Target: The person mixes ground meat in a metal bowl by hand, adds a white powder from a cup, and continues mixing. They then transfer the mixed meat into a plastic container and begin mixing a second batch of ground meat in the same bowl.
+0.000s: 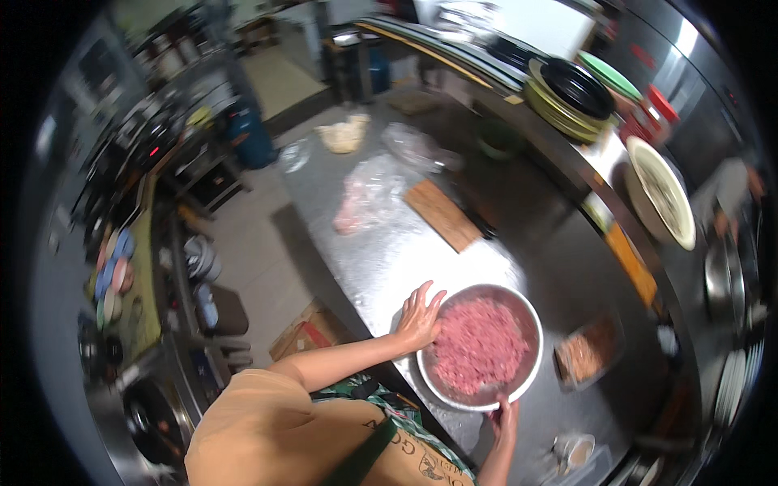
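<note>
A round metal bowl (533, 370) of ground meat (480, 343) stands near the front edge of the steel table. Pink and loosely heaped, the meat covers most of the bowl's bottom. My left hand (419, 322) is at the bowl's left rim, fingers spread, its thumb side over the edge beside the meat. At the near right rim my right hand (504, 416) grips the bowl, thumb on top and fingers partly hidden below. To the right of the bowl, a clear plastic container (583, 355) holds orange-brown food.
A wooden board (442, 215), a plastic bag with pinkish contents (368, 191) and pale dough-like food (343, 133) lie farther along the table. A shelf on the right bears stacked plates (565, 103) and an oval basin (659, 191). Beyond it, another person's hand (726, 225) is near a metal bowl.
</note>
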`<state>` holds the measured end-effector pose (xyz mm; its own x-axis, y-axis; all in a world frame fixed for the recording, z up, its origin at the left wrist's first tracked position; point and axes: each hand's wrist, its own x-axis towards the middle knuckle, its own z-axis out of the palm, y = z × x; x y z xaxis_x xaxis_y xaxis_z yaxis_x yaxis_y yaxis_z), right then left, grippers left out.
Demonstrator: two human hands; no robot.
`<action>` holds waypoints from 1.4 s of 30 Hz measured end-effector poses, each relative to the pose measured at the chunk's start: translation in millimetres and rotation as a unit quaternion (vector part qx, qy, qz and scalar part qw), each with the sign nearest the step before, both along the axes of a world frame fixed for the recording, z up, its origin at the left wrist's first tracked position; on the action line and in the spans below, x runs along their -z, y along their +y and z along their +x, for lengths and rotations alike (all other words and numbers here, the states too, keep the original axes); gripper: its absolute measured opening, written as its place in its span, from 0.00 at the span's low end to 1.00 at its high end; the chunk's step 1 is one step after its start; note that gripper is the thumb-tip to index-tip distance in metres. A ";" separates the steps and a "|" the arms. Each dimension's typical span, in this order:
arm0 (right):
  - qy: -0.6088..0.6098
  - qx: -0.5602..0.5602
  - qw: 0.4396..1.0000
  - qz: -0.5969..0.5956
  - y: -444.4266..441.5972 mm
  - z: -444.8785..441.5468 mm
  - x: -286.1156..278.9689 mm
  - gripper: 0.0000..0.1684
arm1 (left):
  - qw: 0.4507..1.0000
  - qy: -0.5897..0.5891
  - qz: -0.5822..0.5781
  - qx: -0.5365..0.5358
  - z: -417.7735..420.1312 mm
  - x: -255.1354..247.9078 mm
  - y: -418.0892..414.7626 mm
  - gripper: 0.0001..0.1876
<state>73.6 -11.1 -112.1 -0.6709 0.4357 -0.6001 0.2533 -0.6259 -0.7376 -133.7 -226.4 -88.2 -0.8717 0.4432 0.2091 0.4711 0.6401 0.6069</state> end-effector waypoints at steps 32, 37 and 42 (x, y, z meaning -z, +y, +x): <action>-0.007 -0.612 0.782 0.118 -381.5 -288.4 -13.9 0.16 | 0.398 -0.277 0.741 -0.463 137.8 54.3 -607.2 0.07; -0.038 -0.601 0.788 0.129 -371.3 -315.5 -12.2 0.15 | 0.500 -0.107 0.654 -0.557 187.8 61.2 -695.0 0.01; 0.050 -0.674 0.606 0.419 -373.2 -406.2 12.0 0.15 | 0.321 0.020 0.779 -0.538 205.5 84.5 -774.6 0.02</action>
